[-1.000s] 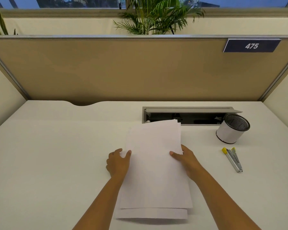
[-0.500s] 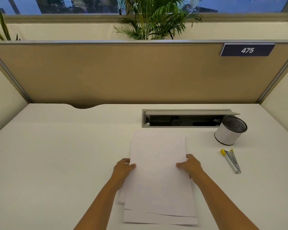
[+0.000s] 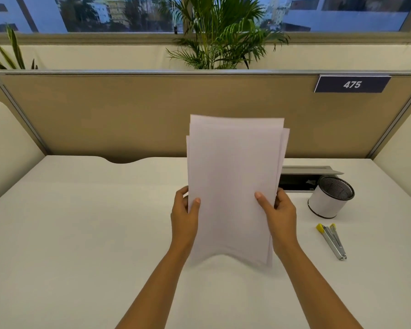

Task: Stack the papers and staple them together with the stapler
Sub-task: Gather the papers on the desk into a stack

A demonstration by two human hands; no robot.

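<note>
Both hands, left [image 3: 184,216] and right [image 3: 280,216], grip misaligned white paper sheets [image 3: 233,186] upright; staggered edges risk crooked stapling.

Office cubicle, tan partition [image 3: 133,115] across mid-frame, desk number plate "475" [image 3: 352,84] upper right, white desk [image 3: 81,222], mesh pen cup [image 3: 330,198]

Soft, even indoor light falls from above, and the white desk [image 3: 81,233] shows only faint shadows. The windows [image 3: 119,13] look dusky blue. Wide-angle bending curves the partition [image 3: 128,115] edges. The papers' [image 3: 233,186] lower edge is motion-blurred.
</note>
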